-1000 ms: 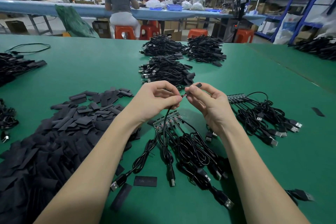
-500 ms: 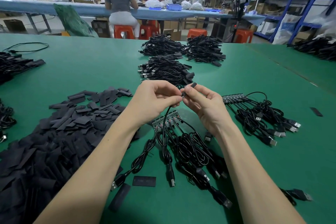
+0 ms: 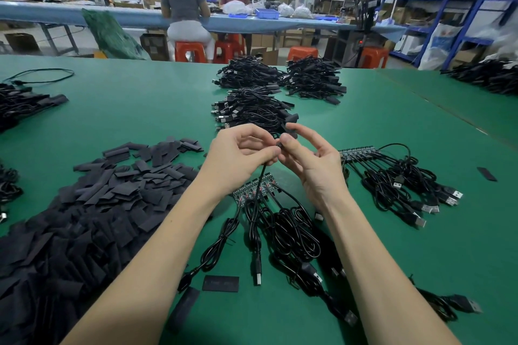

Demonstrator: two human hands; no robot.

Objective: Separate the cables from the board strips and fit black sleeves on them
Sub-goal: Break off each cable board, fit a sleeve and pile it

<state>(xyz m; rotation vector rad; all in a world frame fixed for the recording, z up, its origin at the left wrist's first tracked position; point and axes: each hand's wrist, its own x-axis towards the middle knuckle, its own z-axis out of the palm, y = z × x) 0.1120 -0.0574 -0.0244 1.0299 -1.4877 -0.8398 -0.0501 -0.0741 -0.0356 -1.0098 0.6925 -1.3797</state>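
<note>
Above the green table [image 3: 140,115], my left hand [image 3: 238,157] pinches the upper end of a black cable [image 3: 259,185] that hangs down to a USB plug [image 3: 257,274]. Beside it, my right hand [image 3: 308,159] pinches a small black sleeve [image 3: 291,134] at the cable's tip, the fingertips of both hands almost touching. Below the hands lies a board strip [image 3: 252,190] with several cables still joined to it. A second board strip [image 3: 358,151] with its cables lies to the right. A big heap of black sleeves [image 3: 84,218] fills the left.
Piles of sleeved cables [image 3: 252,112] lie beyond my hands, with more bundles [image 3: 311,81] further back. Loose sleeves [image 3: 221,283] lie near the front edge. More cables [image 3: 22,103] sit at far left and far right. Two people sit at a blue bench [image 3: 112,15] behind.
My hands have closed together and the sleeve has slid further onto the cable tip, so less of it sticks out. The view has shifted slightly.
</note>
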